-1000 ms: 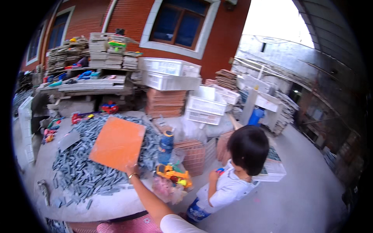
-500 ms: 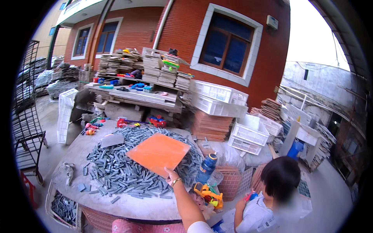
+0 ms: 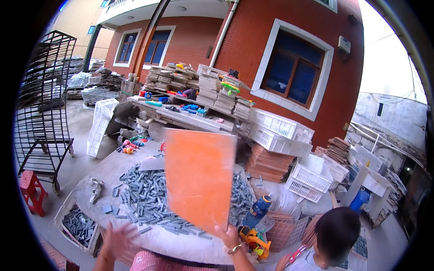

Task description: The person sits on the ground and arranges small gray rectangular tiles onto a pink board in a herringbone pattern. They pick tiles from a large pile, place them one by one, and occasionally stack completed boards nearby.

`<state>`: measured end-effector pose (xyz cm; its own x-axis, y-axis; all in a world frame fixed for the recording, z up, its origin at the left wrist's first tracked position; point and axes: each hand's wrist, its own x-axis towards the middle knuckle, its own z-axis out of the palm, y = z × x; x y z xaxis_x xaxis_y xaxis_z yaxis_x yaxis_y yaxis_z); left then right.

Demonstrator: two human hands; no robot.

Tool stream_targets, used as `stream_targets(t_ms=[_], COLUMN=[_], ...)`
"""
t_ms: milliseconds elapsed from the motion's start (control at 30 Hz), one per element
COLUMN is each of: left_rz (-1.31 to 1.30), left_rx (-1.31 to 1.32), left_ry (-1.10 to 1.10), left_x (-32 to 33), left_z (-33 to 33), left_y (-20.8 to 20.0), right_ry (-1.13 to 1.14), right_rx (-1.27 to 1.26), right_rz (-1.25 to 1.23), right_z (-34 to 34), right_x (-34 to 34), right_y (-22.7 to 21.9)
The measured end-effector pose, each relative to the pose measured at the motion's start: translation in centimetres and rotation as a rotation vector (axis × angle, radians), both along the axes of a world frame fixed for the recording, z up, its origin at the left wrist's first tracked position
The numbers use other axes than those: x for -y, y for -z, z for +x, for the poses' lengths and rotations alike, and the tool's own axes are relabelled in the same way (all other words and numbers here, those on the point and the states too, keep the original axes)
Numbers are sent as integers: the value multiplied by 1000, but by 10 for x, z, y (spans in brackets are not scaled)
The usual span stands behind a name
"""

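The orange board (image 3: 200,176) is already raised above the desk (image 3: 158,242), its lower corner pinched by the right hand's (image 3: 229,237) grip. The left hand (image 3: 116,241) is spread, holding nothing. Grey pieces (image 3: 144,194) remain loose.

Red brick wall (image 3: 253,45), white-framed window (image 3: 293,67)

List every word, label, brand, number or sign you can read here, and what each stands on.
None can be read.
Orange board in the right hand: no lettering shows on the visible face.
Blue bottle: any marking is too small and blurred to read.
Wall box: any marking is too small to read.
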<state>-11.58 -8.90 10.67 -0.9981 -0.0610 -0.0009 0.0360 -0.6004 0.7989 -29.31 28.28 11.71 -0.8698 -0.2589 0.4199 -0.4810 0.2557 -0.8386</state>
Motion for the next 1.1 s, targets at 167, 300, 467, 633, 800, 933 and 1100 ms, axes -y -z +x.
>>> stream_targets(t_ms=[167,300,467,633,800,933,1100], left_rz=[696,354,512,617,507,555,640], left_rx=[-178,-20,127,110,81,228,195], left_ry=[-87,-182,-191,-210,-235,-238,-63], left_x=[56,21,21,-41,-32,-20,-12], left_z=[-21,24,84,73,98,49,39], left_y=[-40,-17,126,98,92,118,99], right_ry=[-303,-357,209,386,45,-254,-68], right_rx=[-684,-967,-787,246,523,737,702], right_rz=[413,598,448,-555,-1074,-1021,-940], right_z=[33,49,26,39,99,114,134], right_x=[4,0,12,19,32,13,12], right_y=[-29,-31,11,98,134,76,93])
